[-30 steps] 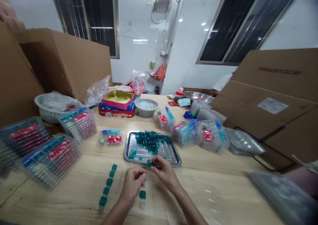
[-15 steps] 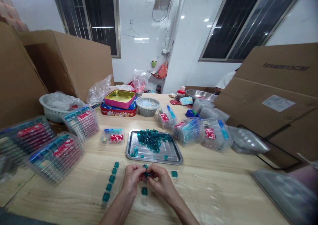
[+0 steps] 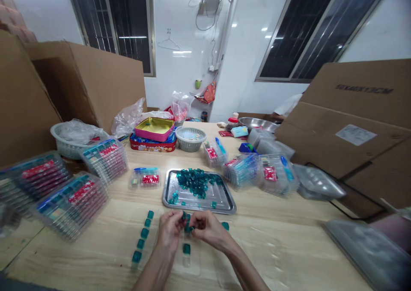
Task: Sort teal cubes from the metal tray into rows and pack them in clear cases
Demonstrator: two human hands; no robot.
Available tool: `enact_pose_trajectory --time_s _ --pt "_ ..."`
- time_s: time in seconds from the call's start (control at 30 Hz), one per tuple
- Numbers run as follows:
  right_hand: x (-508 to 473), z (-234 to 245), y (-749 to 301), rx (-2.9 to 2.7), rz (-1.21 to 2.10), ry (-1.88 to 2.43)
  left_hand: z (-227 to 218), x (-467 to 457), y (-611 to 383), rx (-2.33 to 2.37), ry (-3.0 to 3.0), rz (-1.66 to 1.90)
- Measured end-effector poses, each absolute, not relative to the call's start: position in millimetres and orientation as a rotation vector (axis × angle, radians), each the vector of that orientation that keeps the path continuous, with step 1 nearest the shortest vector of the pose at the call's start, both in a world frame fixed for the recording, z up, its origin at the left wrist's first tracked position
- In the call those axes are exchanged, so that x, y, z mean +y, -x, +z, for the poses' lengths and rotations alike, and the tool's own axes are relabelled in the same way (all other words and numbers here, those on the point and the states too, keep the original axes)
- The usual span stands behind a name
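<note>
My left hand (image 3: 171,231) and my right hand (image 3: 208,227) meet just in front of a steel tray (image 3: 221,201), fingers pinched together on small teal cubes (image 3: 187,227). The tray carries a heap of the same teal cubes (image 3: 195,181). Under my hands lies a clear plastic blister tray (image 3: 188,256) with a teal cube (image 3: 186,248) in one pocket. Left of it a row of several teal cubes (image 3: 143,236) sits in another clear strip. One more teal cube (image 3: 225,226) lies to the right of my right hand.
Stacks of filled clear packs (image 3: 69,203) stand at left, more packs (image 3: 257,171) right of the steel tray. Cardboard boxes (image 3: 349,124) flank both sides. Two white baskets (image 3: 191,138), a pink tin (image 3: 154,128) and a steel bowl (image 3: 257,123) sit further back.
My hands have come together from the tray's edge toward me and now pinch teal cubes between them. A teal cube has appeared on the table right of my right hand.
</note>
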State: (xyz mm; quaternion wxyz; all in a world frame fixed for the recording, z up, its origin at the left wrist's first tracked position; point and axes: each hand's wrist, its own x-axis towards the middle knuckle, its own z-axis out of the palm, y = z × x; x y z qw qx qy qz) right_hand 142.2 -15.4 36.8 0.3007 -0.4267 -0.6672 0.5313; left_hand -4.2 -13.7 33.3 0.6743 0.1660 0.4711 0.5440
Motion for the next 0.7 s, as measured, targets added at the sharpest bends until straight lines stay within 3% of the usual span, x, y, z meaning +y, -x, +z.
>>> enact_pose_trajectory --time_s 0.1,0.23,0.3,0.47,0.7 --pt "-10 32 -152 -1.776 1.288 1.229 34 -6 23 1.077 -0.375 1.300" --pt "5 29 -166 -1.808 0.655 1.368 38 -9 33 1.043 -0.486 1.254" --pt "7 29 -163 -1.789 0.526 1.347 39 -16 29 1.026 -0.541 1.204" --pt "-10 33 -135 -1.638 1.120 1.129 37 -29 13 1.033 -0.662 1.111" --pt "-19 33 -130 -1.343 1.497 0.989 39 -32 7 1.093 -0.741 1.091"
